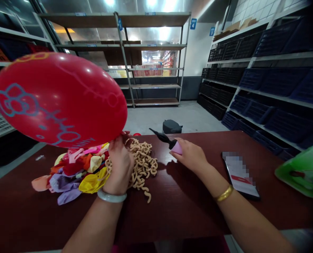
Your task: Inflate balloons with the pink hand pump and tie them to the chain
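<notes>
My left hand [121, 165] pinches the neck of an inflated red balloon [58, 100] printed with a blue cartoon figure; the balloon fills the upper left. Under that hand lies a heap of beige curly cords [143, 167]. Left of it sits a pile of flat, uninflated balloons [74, 172] in pink, yellow, purple and orange. My right hand [190, 156] is closed on a small hand pump [169, 142] with a black nozzle and pink body, which rests on the dark red table [177, 207].
A phone [241, 175] lies on the table to the right of my right arm. A green inflated balloon [304, 172] shows at the right edge. A dark bag [171, 126] sits on the floor beyond the table. Metal shelves with dark crates line the walls.
</notes>
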Action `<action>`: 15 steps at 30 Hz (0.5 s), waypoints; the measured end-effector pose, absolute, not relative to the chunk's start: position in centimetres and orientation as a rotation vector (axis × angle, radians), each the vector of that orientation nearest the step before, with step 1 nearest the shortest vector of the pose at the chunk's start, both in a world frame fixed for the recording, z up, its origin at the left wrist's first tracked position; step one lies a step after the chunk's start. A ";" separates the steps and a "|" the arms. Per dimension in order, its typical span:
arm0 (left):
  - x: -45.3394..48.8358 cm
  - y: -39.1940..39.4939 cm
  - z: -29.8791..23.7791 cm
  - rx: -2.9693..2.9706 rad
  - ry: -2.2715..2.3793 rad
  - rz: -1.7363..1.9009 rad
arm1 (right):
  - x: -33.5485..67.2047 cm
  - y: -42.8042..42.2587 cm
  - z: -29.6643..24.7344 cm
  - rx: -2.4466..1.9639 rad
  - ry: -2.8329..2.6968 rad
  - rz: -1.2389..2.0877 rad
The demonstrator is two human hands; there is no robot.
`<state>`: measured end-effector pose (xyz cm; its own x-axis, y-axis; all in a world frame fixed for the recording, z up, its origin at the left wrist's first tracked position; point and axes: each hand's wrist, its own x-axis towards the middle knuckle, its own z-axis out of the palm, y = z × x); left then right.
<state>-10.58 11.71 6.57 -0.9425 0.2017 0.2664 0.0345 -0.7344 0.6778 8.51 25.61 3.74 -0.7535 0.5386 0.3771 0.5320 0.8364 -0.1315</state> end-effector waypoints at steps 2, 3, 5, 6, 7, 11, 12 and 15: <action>-10.7 11.6 6.8 0.467 1.159 2.768 | 8.7 26.4 3.4 -0.921 -2.609 -0.041; -10.6 11.6 6.9 0.448 1.188 2.752 | 8.7 26.8 3.2 -0.968 -2.617 -0.068; -10.3 11.6 7.1 0.461 1.228 2.710 | 8.9 27.3 2.8 -1.040 -2.643 -0.104; -10.1 11.6 7.2 0.497 1.231 2.677 | 9.0 27.5 2.5 -1.061 -2.661 -0.110; -10.0 11.6 7.2 0.537 1.219 2.632 | 9.0 27.6 2.3 -1.076 -2.681 -0.108; -9.6 11.2 7.4 0.584 1.114 2.453 | 9.3 27.8 2.0 -1.094 -2.730 -0.068; -9.6 11.1 7.4 0.564 1.095 2.424 | 9.3 27.7 2.1 -1.081 -2.718 -0.060; -9.2 10.9 7.5 0.520 1.080 2.378 | 8.8 27.0 2.8 -0.915 -2.598 -0.004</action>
